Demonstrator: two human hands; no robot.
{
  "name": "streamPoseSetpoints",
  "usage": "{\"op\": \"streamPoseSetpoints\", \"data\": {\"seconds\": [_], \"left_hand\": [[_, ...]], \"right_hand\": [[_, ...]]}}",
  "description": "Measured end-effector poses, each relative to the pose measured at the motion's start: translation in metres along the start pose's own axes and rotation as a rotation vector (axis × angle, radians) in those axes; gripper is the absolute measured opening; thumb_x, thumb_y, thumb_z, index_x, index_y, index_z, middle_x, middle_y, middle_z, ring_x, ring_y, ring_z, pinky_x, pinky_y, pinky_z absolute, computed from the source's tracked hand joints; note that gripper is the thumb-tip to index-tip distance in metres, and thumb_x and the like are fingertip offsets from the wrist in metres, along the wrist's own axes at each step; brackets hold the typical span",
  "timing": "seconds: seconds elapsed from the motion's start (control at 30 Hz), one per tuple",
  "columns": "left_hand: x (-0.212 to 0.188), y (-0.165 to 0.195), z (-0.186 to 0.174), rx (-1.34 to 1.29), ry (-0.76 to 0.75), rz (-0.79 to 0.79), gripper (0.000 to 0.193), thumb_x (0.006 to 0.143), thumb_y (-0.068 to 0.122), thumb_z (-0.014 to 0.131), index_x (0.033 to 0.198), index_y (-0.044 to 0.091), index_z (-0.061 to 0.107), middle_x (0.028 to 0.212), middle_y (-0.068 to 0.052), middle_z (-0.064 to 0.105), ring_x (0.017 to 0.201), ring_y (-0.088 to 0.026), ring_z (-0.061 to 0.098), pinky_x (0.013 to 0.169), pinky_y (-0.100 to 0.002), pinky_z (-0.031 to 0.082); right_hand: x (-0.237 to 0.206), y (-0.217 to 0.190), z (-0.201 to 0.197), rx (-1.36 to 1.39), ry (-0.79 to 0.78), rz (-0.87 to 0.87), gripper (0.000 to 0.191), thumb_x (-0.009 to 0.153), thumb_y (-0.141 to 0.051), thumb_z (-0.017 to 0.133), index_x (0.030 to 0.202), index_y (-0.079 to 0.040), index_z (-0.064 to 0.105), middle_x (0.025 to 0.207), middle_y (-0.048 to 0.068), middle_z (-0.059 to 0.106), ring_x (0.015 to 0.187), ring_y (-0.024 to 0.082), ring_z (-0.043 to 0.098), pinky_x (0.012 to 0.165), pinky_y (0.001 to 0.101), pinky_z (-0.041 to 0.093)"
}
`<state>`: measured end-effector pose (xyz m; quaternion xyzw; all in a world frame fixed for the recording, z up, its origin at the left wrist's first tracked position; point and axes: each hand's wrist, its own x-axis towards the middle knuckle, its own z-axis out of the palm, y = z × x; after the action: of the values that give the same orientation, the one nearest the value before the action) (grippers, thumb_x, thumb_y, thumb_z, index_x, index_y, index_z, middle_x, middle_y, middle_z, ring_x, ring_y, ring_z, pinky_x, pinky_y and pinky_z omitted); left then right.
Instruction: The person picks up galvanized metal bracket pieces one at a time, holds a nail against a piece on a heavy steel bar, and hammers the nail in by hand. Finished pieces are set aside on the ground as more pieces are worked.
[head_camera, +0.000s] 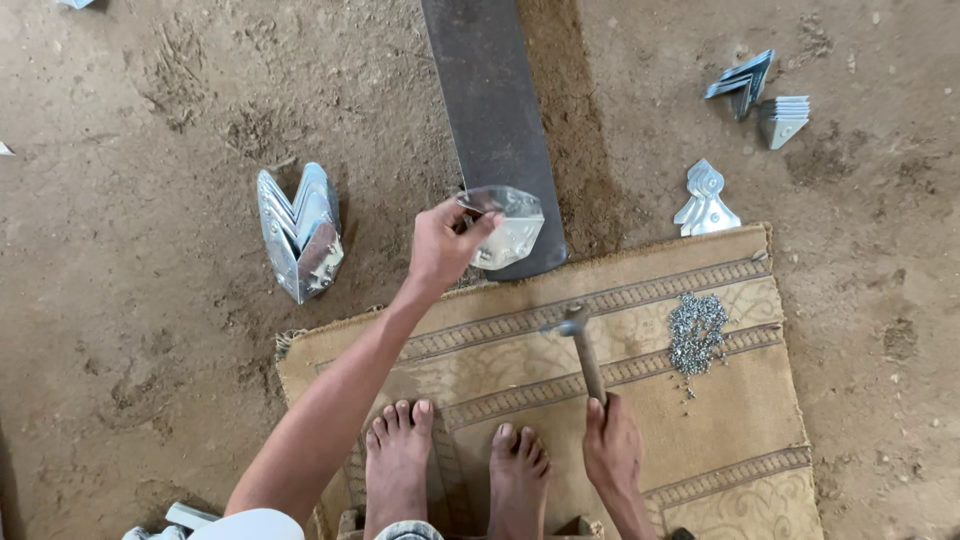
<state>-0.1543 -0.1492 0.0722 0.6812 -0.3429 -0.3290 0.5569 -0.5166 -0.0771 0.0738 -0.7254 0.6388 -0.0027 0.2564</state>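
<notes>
My left hand (440, 245) pinches the stamped metal corner bracket (510, 225) onto the dark board's (490, 110) end; light, stiff, sharp-edged. Right hand (612, 445) grips the hammer (583, 345) handle nearer me.

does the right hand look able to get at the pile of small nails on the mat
Probably yes: the right hand grips a hammer, so it is occupied, but the nail pile lies close on the mat with nothing between.

Bare arms, 2 bare feet, white garment
</notes>
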Motion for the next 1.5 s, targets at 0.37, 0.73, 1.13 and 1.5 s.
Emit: {"op": "streamPoseSetpoints", "data": {"seconds": [0.37,0.73,1.13,1.5], "left_hand": [[-0.004,0.025,-0.008,0.361,0.057,0.437,0.015,0.090,0.021,0.080,0.100,0.010,0.077,0.093,-0.004,0.074,0.082,-0.024,0.065,0.072,-0.036,0.054],[-0.007,0.017,-0.006,0.289,0.038,0.369,0.016,0.091,0.021,0.078,0.101,0.010,0.075,0.096,-0.004,0.075,0.088,-0.025,0.070,0.078,-0.037,0.056],[0.010,0.037,-0.052,0.410,-0.335,-0.415,0.049,0.102,0.056,0.060,0.092,0.012,0.078,0.070,-0.010,0.070,0.068,-0.023,0.064,0.063,-0.044,0.048],[0.118,0.001,-0.099,0.781,0.209,-0.137,0.038,0.095,0.046,0.067,0.091,0.010,0.081,0.087,-0.017,0.074,0.082,-0.040,0.070,0.073,-0.048,0.056]], "right_hand": [[0.032,-0.102,-0.081,0.124,0.053,-0.467,0.027,0.104,-0.027,0.052,0.113,-0.001,0.056,0.074,0.012,0.060,0.060,0.022,0.058,0.057,0.0396,0.045],[-0.013,-0.113,-0.146,0.399,0.383,-0.379,0.024,0.099,-0.025,0.070,0.103,-0.003,0.063,0.080,0.004,0.067,0.061,0.008,0.061,0.063,0.0270,0.050],[0.044,0.019,0.017,0.096,-0.078,-0.192,0.032,0.101,-0.034,0.053,0.106,-0.003,0.061,0.073,0.024,0.068,0.065,0.042,0.065,0.060,0.0519,0.048],[0.165,0.132,-0.019,-0.356,0.472,-0.081,0.030,0.100,-0.032,0.067,0.113,-0.005,0.068,0.109,0.023,0.064,0.108,0.042,0.058,0.084,0.0530,0.047]]}}
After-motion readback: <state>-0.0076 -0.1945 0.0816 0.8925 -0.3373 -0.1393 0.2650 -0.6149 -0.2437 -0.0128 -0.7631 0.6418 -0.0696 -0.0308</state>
